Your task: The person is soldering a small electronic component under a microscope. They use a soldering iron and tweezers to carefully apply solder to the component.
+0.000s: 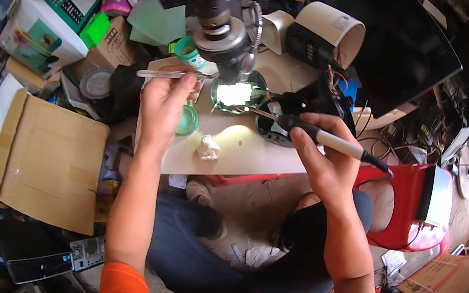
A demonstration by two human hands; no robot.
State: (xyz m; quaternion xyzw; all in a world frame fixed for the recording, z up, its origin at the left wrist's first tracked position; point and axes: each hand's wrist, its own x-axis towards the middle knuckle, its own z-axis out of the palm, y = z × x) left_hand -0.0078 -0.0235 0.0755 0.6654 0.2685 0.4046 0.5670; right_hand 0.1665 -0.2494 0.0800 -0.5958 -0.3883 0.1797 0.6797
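Under a microscope [222, 39], a small workpiece [234, 93] lies in glaring light on a round dark base; its details are washed out. My left hand [162, 106] is closed on silver tweezers [157, 73], whose tips point toward the lit piece from the left. In my right hand [326, 159] is a soldering iron [324, 138] with a dark grip and pale handle. Its metal tip reaches the right edge of the bright area; contact cannot be made out. Beside my left wrist sits a round green container or lid [188, 120].
A crumpled white tissue [208, 148] lies on the pale tabletop [182, 162]. Behind stand a green-white tub [190, 52] and a cream cylindrical housing [332, 26]. Cardboard [52, 159] is at left, a red stool [408, 200] at right. The iron's cord trails rightward.
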